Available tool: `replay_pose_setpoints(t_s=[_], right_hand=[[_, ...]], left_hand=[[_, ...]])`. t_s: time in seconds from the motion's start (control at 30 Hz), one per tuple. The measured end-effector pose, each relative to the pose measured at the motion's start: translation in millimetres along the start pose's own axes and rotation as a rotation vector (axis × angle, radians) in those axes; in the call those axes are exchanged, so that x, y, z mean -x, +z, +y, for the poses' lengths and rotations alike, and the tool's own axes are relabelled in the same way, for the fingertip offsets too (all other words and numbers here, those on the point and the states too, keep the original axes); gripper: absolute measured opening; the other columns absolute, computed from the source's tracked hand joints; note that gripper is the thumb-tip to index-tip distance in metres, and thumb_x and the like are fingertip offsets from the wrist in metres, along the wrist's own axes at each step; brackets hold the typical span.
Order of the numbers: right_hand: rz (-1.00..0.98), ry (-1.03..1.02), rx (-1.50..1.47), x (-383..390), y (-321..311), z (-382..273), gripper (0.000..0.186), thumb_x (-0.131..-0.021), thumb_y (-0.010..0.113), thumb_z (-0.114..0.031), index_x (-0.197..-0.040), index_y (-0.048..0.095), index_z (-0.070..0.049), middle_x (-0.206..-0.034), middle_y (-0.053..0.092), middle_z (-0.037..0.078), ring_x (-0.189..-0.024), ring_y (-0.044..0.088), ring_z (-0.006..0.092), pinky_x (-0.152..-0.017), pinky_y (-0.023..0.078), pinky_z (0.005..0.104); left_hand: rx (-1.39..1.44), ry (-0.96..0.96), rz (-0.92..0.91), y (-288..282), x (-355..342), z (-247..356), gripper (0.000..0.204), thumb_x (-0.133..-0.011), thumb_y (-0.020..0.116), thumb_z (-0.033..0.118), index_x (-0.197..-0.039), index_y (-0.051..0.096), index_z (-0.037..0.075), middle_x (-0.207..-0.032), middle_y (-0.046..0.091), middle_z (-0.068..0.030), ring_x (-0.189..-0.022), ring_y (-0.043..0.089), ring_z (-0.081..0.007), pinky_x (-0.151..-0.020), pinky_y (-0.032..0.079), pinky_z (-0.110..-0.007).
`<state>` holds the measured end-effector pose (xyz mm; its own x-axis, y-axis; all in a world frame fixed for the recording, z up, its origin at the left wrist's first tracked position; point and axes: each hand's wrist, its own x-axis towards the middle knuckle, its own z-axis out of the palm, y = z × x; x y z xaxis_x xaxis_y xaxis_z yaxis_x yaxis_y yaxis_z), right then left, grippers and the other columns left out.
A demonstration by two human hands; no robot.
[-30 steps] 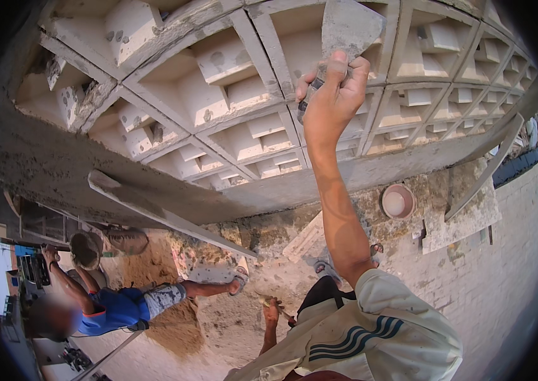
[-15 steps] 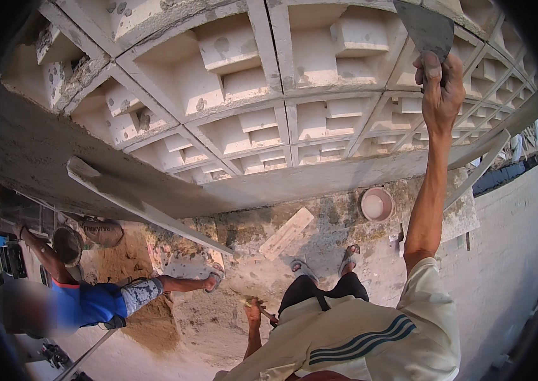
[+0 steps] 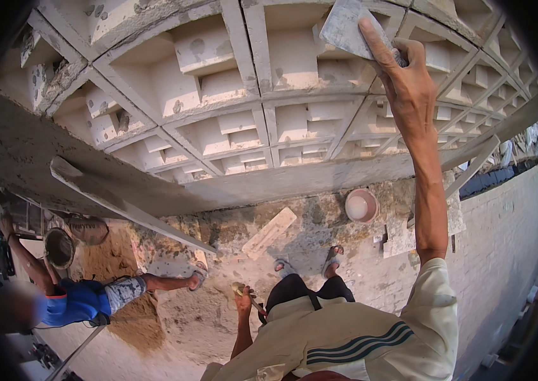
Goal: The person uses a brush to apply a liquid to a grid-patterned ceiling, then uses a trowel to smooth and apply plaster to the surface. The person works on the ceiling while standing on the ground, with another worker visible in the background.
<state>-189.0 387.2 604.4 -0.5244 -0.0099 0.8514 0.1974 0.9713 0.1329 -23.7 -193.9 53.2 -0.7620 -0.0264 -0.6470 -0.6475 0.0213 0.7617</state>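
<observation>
My right hand (image 3: 407, 89) is raised to the block wall, closed round the handle of a putty knife (image 3: 349, 28). The forefinger lies stretched along its wide grey blade, which is against or close to the pale decorative vent blocks (image 3: 291, 60). Whether the blade touches them I cannot tell. Down by my left hip, my left hand (image 3: 243, 301) is closed on a thin-handled tool (image 3: 260, 309) with a yellowish end. Its kind is too small to make out.
A pink bucket (image 3: 361, 206) and a wooden board (image 3: 269, 233) stand and lie near my feet. A long plank (image 3: 129, 206) leans on the wall's lower part. At left, a co-worker in a blue shirt (image 3: 78, 309) is beside a dark bucket (image 3: 60, 247) and a sand heap (image 3: 134, 320).
My right hand and the putty knife have moved left along the blocks, the blade now turned leftward. The view has shifted slightly. The co-worker's arm reaches further toward the wall.
</observation>
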Motion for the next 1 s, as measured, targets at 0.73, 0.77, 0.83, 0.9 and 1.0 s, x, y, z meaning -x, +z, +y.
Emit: replay_pose_setpoints(t_s=[0.73, 0.77, 0.83, 0.9, 1.0], right_hand=[[0.425, 0.249, -0.312, 12, 72, -73, 0.092, -0.079, 0.074, 0.016, -0.156, 0.061, -0.033, -0.104, 0.062, 0.007, -0.088, 0.059, 0.0216, -0.075, 0.055, 0.0369], [0.423, 0.239, -0.311, 12, 73, -72, 0.092, -0.079, 0.075, 0.016, -0.156, 0.061, -0.032, -0.104, 0.061, 0.007, -0.088, 0.058, 0.0219, -0.075, 0.055, 0.0369], [0.422, 0.218, -0.313, 10, 75, -70, 0.091, -0.079, 0.075, 0.015, -0.156, 0.061, -0.031, -0.103, 0.061, 0.008, -0.088, 0.058, 0.0225, -0.075, 0.055, 0.0369], [0.432, 0.242, -0.307, 9, 76, -73, 0.089, -0.080, 0.075, 0.015, -0.156, 0.061, -0.030, -0.102, 0.060, 0.007, -0.088, 0.057, 0.0229, -0.075, 0.055, 0.0372], [0.462, 0.250, -0.312, 8, 77, -80, 0.088, -0.081, 0.074, 0.015, -0.156, 0.061, -0.030, -0.101, 0.059, 0.007, -0.089, 0.056, 0.0234, -0.076, 0.055, 0.0371]], left_hand=[[0.048, -0.007, 0.028, -47, -18, -10, 0.037, -0.103, 0.067, 0.012, -0.136, 0.052, 0.003, -0.116, 0.068, -0.0142, -0.087, 0.074, -0.0253, -0.063, 0.065, -0.039], [0.043, 0.001, 0.022, -48, -19, -11, 0.037, -0.103, 0.066, 0.012, -0.136, 0.052, 0.003, -0.116, 0.068, -0.0142, -0.088, 0.074, -0.0255, -0.064, 0.065, -0.039], [0.034, 0.020, 0.012, -52, -19, -13, 0.037, -0.104, 0.065, 0.012, -0.137, 0.051, 0.004, -0.117, 0.067, -0.0141, -0.089, 0.074, -0.0258, -0.064, 0.065, -0.040], [0.053, 0.028, 0.001, -57, -19, -16, 0.036, -0.105, 0.064, 0.012, -0.137, 0.051, 0.004, -0.117, 0.067, -0.0142, -0.090, 0.073, -0.0259, -0.064, 0.065, -0.040], [0.067, 0.050, -0.033, -59, -18, -17, 0.037, -0.105, 0.063, 0.012, -0.138, 0.050, 0.005, -0.117, 0.067, -0.0144, -0.091, 0.073, -0.0259, -0.064, 0.065, -0.039]])
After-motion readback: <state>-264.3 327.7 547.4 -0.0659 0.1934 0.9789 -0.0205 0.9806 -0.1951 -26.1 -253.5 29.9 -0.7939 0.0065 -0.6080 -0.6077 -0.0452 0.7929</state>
